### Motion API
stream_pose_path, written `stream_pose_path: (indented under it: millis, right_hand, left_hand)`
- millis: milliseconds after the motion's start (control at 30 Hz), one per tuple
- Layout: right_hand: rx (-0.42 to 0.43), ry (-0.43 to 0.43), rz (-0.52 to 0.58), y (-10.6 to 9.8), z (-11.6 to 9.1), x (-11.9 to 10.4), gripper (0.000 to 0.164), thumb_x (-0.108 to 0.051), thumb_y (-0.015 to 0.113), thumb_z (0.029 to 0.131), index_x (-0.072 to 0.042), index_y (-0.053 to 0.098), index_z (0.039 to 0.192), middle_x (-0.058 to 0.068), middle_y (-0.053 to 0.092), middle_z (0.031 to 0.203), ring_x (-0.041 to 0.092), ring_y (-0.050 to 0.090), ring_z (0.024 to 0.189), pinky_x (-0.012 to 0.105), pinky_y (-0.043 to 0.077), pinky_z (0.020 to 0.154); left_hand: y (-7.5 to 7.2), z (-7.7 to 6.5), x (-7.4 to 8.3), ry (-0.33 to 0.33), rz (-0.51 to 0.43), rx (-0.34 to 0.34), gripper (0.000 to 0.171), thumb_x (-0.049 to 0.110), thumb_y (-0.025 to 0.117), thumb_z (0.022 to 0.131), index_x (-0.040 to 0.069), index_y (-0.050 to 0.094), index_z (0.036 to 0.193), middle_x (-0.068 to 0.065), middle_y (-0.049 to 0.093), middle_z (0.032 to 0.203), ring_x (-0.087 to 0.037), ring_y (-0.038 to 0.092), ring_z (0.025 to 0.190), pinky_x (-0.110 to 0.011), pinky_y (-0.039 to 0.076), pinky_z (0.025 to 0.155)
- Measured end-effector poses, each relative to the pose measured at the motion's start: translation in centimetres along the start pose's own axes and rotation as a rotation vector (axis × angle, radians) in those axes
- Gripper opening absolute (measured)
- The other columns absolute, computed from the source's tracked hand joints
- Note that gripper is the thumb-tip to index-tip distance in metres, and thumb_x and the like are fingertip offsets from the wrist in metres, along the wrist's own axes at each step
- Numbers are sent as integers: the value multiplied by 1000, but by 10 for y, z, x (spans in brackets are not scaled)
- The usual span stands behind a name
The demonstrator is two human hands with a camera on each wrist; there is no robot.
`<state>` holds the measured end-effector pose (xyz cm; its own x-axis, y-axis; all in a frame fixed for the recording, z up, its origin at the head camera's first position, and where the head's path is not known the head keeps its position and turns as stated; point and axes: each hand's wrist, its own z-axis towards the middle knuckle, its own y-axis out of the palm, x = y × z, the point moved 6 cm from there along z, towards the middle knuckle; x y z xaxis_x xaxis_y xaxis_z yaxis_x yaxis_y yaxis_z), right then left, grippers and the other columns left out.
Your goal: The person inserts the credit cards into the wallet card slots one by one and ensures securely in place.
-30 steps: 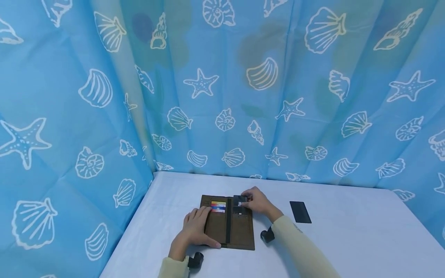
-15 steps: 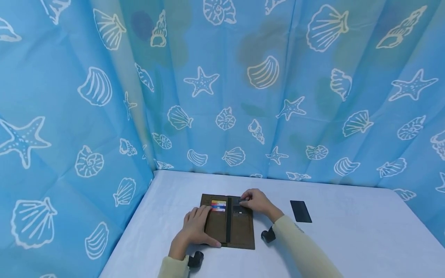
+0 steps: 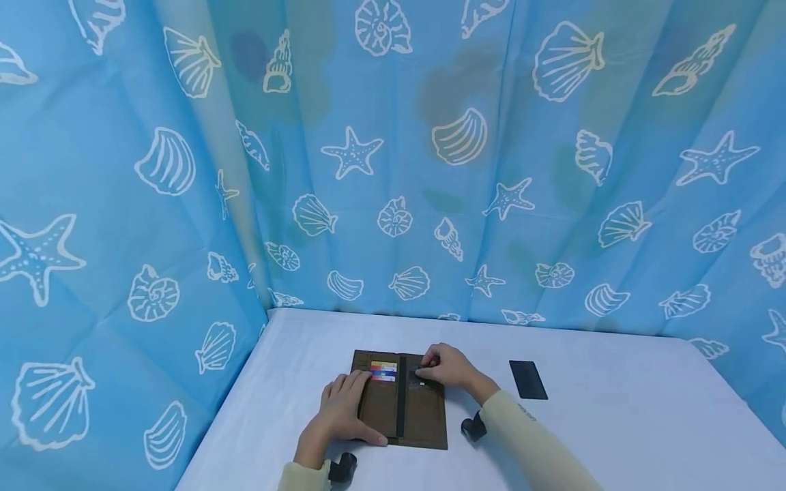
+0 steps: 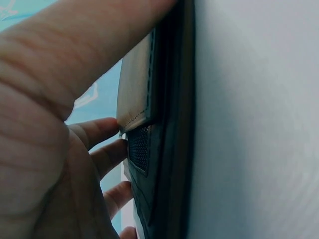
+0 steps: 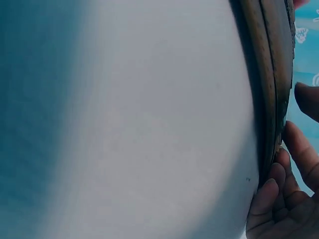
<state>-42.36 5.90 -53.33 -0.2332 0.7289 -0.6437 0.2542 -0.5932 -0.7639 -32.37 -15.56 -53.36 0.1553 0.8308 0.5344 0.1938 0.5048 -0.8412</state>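
An open brown long wallet (image 3: 426, 413) lies on the white table, with a dark band down its middle. Several colourful cards (image 3: 383, 372) show in its left pocket. My left hand (image 3: 346, 411) rests on the left side, fingertips along the edge and thumb across the bottom; the left wrist view shows the fingertips (image 4: 119, 154) touching it. At the upper right pocket, my right hand (image 3: 449, 367) has bent fingers and thumb at a black card (image 3: 415, 382), which sits mostly in the pocket. The hand hides much of that card. In the right wrist view the fingers (image 5: 294, 137) meet the wallet's edge.
A separate black card (image 3: 528, 380) lies flat on the white tabletop (image 3: 620, 402), right of the wallet. Behind and to the left hangs a blue curtain (image 3: 393, 170) printed with shells and starfish. Black wrist cameras (image 3: 473, 427) sit at both wrists.
My right hand has moved down and left over the wallet, and the black card has slid deeper into the right pocket. The left hand stays in place on the wallet.
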Motion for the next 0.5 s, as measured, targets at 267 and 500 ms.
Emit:
stream_pose_path:
  millis: [267, 500]
  right_hand:
    - [-35, -10, 31, -5, -1, -4, 11, -24, 73, 89, -14, 70, 92, 1, 60, 94, 16, 53, 86, 34, 52, 76]
    - [-108, 36, 109, 0, -6, 2, 12, -25, 71, 90, -16, 70, 97, -1, 63, 98, 17, 54, 91, 37, 52, 81]
  left_hand:
    - [-1, 1, 1, -24, -10, 20, 119, 54, 93, 55, 12, 35, 149, -12, 39, 153, -38, 31, 138, -65, 18, 118]
    - [4, 0, -1, -46, 1, 9, 120, 54, 94, 53, 11, 36, 149, -12, 40, 151, -37, 33, 136, -66, 20, 117]
